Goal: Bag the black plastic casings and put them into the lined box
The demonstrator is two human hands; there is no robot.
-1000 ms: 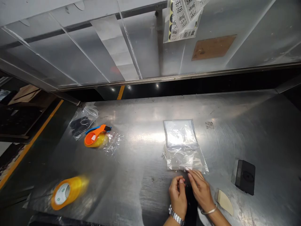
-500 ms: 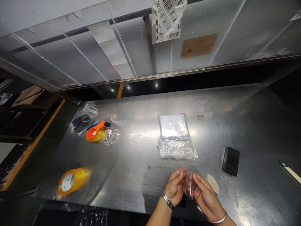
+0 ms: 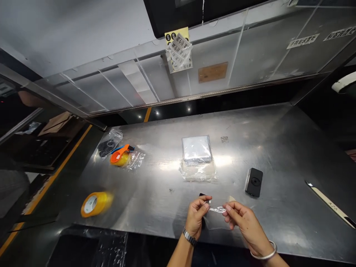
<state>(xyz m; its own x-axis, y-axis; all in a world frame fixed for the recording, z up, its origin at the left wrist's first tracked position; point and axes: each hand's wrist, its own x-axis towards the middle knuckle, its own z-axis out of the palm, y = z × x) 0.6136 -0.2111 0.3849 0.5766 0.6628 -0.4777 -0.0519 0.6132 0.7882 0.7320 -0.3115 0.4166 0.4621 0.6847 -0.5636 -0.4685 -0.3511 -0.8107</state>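
Between my two hands a small clear plastic bag (image 3: 217, 219) is stretched by its top edge, which glints white. My left hand (image 3: 197, 214), with a metal watch on the wrist, pinches one side of it. The thumb and fingers of my right hand (image 3: 241, 219) are closed on the other side; a bangle circles that wrist. A dark object, mostly hidden, lies behind my left hand. Just past my right fingertips shows the tip of a pale beige piece (image 3: 231, 199). Beyond the hands lies a stack of clear plastic bags (image 3: 197, 149).
A black box-shaped device (image 3: 254, 182) and a cream-handled blade tool (image 3: 329, 202) lie to the right. At left are a yellow tape roll (image 3: 94, 204), an orange tape dispenser (image 3: 120, 155) and a bag with black contents (image 3: 109, 144). A clear panel (image 3: 111, 87) borders the metal table's (image 3: 144, 193) far side.
My hands have moved apart, pulling the bag's top edge taut between them; before, they were close together with the bag bunched up. The camera view has shifted, showing more of the right side.
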